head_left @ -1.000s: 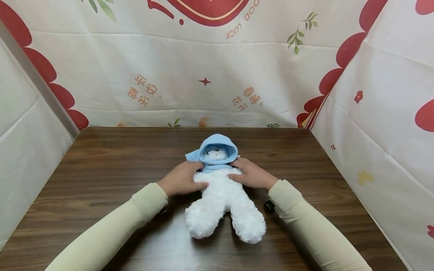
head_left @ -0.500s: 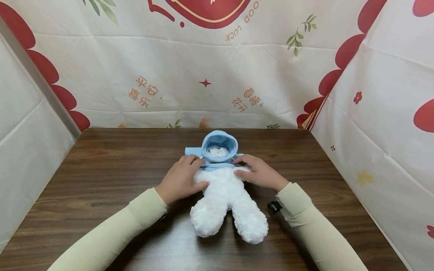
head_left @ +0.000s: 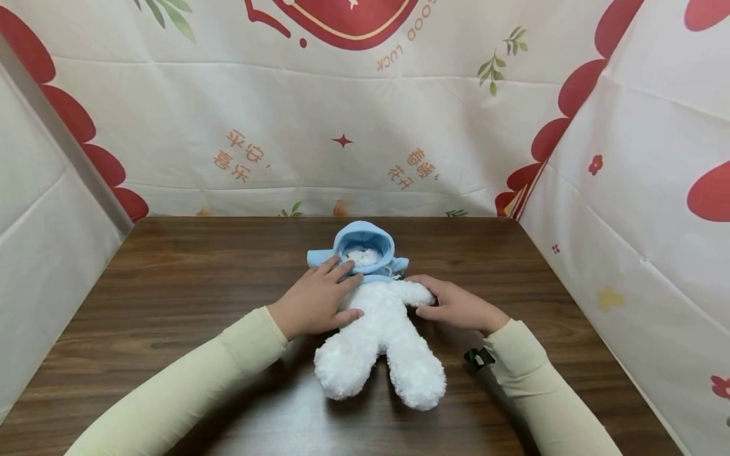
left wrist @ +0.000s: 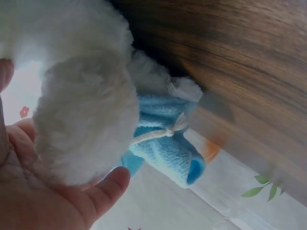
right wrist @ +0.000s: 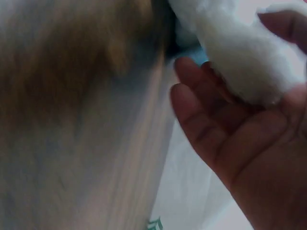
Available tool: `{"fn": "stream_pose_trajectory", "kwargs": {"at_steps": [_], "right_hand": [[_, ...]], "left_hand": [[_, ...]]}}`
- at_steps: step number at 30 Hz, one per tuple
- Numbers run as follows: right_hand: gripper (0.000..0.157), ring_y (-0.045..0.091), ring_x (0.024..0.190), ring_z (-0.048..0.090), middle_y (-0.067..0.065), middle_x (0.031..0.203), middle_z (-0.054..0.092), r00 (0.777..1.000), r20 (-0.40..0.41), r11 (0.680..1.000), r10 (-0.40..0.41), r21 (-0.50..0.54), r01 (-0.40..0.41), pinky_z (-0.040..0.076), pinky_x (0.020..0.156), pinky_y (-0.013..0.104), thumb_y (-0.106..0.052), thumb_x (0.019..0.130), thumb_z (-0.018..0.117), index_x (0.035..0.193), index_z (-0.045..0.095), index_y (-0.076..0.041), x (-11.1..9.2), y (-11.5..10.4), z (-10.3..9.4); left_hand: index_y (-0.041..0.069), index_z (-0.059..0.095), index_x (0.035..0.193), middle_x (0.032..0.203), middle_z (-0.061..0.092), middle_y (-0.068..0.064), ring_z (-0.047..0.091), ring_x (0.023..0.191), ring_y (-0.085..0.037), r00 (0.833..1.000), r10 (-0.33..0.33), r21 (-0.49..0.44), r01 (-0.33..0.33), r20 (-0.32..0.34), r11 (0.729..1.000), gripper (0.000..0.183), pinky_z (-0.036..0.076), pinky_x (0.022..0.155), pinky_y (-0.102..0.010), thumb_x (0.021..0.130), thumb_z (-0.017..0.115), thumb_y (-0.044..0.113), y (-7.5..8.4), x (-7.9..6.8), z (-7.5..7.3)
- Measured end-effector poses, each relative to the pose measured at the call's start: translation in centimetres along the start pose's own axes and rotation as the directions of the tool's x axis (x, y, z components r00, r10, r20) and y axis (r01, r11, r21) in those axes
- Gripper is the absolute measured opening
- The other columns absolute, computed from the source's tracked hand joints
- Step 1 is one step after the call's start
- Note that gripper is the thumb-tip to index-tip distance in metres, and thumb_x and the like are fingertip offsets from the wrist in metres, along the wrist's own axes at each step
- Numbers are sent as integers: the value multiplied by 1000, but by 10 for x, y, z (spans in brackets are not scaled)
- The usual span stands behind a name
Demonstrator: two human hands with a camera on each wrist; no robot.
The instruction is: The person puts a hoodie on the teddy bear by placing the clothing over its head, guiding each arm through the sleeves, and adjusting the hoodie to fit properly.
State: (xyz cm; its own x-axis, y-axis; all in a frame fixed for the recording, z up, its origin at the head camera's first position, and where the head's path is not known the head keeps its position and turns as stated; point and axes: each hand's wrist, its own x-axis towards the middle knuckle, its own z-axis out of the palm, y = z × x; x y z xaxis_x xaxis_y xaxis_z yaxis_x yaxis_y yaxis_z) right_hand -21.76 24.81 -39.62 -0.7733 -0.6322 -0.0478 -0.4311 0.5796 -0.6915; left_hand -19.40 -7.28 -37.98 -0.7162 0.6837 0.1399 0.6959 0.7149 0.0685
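A white fluffy plush toy (head_left: 379, 320) lies on its back, its feet toward me. Its head is inside the hood of a small light-blue hoodie (head_left: 363, 228), which is bunched above the toy's chest. My left hand (head_left: 319, 301) rests spread over the toy's side, fingertips on the hoodie. In the left wrist view a plush limb (left wrist: 86, 120) sits against that palm, near a white drawstring (left wrist: 156, 135). At the other side, my right hand (head_left: 459, 307) holds the end of the toy's outstretched arm (head_left: 413, 292) between thumb and fingers. Most of the toy's head is hidden.
A brown wood-grain table (head_left: 199, 285) carries the toy. White printed cloth (head_left: 296, 101) hangs behind its back edge, with more white cloth (head_left: 644, 253) along the right side. A dark wrist device (head_left: 479, 359) shows below my right sleeve.
My right hand has moved to the right, and the toy's arm now stretches out sideways with it. The left hand has shifted slightly right, its fingers now lying over the hoodie's front.
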Motion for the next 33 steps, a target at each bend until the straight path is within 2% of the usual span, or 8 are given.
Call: {"fn": "stream_pose_trajectory", "kwargs": {"at_steps": [6,10,14,17,21,25,28,33], "right_hand": [[32,17,96,57,-2,113,63,989,-137,997,-56,39,61,49,84,32,-9,97,63,127,58,-19,3,-7,4],[29,19,96,58,0,114,62,978,-185,987,-94,111,116,51,80,30,-9,98,63,125,59,-19,4,-21,-4],[31,18,91,58,0,112,62,964,-209,978,-166,89,188,52,74,30,-9,98,63,126,59,-19,5,-41,-13],[32,17,83,57,0,105,62,945,-237,971,-224,24,236,52,68,30,-6,95,65,125,60,-17,7,-56,-16],[34,16,80,56,-2,104,62,940,-230,966,-252,0,259,50,66,30,-4,93,66,124,62,-16,11,-66,-11],[33,18,95,58,2,117,62,963,-175,962,-207,144,232,51,79,32,-3,97,57,129,61,-12,13,-62,-2],[31,22,109,58,8,124,62,971,-186,930,-150,307,202,50,90,36,-8,104,43,128,61,-5,11,-54,0],[33,24,103,60,12,114,62,972,-234,914,-14,392,108,52,89,45,-26,108,44,117,62,-1,9,-34,3]], "left_hand": [[11,51,144,150,43,-16,36,139,-40,998,50,-7,-50,-44,999,67,39,105,-55,95,57,57,-1,-1,-4],[9,57,137,141,50,-17,47,130,-34,978,105,-43,-115,-181,992,63,44,102,-48,90,70,49,-3,0,-11],[6,60,134,127,54,-12,54,111,-25,950,89,-182,-149,-300,972,62,49,91,-39,86,76,43,2,2,-19],[6,53,140,126,52,-8,53,108,-20,960,62,-271,-139,-274,953,73,49,88,-35,85,76,47,10,5,-19],[7,42,149,136,49,-9,52,118,-20,988,38,-290,-80,-147,954,86,49,93,-35,84,74,54,18,7,-11],[8,44,148,138,47,-10,50,120,-23,996,18,-267,-40,-86,963,85,49,92,-37,84,73,56,22,7,-4],[10,47,146,137,48,-8,50,116,-23,996,9,-245,-31,-90,969,82,50,89,-37,83,74,56,22,7,-2],[10,44,149,140,46,-11,52,115,-26,996,44,-175,-57,-80,983,86,52,86,-38,83,73,57,25,6,3]]}}
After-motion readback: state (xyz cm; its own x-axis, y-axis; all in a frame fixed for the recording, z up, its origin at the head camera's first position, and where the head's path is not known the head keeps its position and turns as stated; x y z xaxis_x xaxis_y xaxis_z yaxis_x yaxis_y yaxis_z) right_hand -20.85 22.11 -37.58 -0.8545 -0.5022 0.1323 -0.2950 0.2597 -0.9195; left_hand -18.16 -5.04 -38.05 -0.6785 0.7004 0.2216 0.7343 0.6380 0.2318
